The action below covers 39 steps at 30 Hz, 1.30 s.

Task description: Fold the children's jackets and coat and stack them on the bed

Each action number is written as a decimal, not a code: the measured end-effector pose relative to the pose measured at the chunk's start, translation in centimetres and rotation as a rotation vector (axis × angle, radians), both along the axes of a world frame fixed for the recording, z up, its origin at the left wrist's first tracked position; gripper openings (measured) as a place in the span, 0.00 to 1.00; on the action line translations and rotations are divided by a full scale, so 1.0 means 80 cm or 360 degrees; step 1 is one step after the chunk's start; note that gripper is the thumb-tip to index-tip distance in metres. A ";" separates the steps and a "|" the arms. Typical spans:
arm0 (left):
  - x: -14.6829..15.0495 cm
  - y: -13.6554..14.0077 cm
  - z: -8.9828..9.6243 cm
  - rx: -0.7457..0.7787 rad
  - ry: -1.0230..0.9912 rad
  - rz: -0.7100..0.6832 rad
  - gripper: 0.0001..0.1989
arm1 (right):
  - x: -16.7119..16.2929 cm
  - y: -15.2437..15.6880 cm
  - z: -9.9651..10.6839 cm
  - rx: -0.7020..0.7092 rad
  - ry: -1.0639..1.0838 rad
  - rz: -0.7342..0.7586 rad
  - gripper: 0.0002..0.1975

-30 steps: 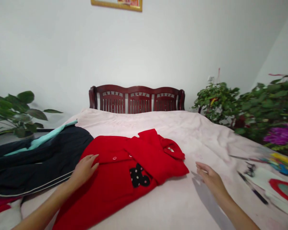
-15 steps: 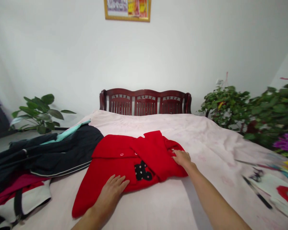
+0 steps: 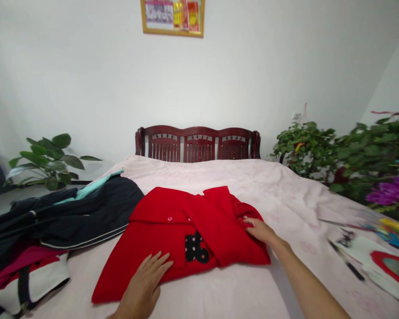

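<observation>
A red buttoned coat [image 3: 149,239] lies in front of me on the pale pink bedsheet [image 3: 226,292], one sleeve folded slantwise across its front. Part of a black dotted patch [image 3: 194,249] shows beside that sleeve. My left hand [image 3: 149,272] rests flat on the coat's near edge, fingers stretched out. At the collar end on the right, my right hand [image 3: 261,231] lies on the red cloth with its fingers extended; its fingertips touch the fabric near a button.
Dark trousers [image 3: 96,217] and other clothes [image 3: 36,279] lie to the left. On the right are a knife [image 3: 347,261], scissors [image 3: 346,238] and a red-rimmed item [image 3: 392,270]. Leafy plants [image 3: 369,155] flank the bed; a wooden headrest [image 3: 199,141] stands behind.
The view has shifted slightly. My right hand has moved a little to the right and down, and the coat's right end lies flatter and wider. My left hand stays on the coat.
</observation>
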<state>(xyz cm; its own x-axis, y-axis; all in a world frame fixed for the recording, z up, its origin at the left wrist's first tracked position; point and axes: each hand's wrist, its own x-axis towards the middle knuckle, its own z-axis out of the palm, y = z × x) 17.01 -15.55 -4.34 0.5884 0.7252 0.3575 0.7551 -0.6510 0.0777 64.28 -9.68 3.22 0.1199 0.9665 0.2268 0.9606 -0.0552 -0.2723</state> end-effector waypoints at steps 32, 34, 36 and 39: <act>0.012 -0.012 0.027 -0.0108 -0.0141 0.0043 0.38 | -0.045 -0.080 -0.091 0.0596 -0.0193 -0.0064 0.27; 0.012 -0.014 0.029 -0.0095 -0.0162 0.0048 0.37 | -0.049 -0.087 -0.092 0.0644 -0.0139 -0.0039 0.27; 0.012 -0.016 0.032 -0.0092 -0.0174 0.0049 0.36 | -0.053 -0.089 -0.087 0.0632 -0.0103 -0.0092 0.27; 0.012 -0.017 0.033 -0.0091 -0.0188 0.0047 0.35 | -0.059 -0.088 -0.079 0.0611 -0.0095 -0.0131 0.26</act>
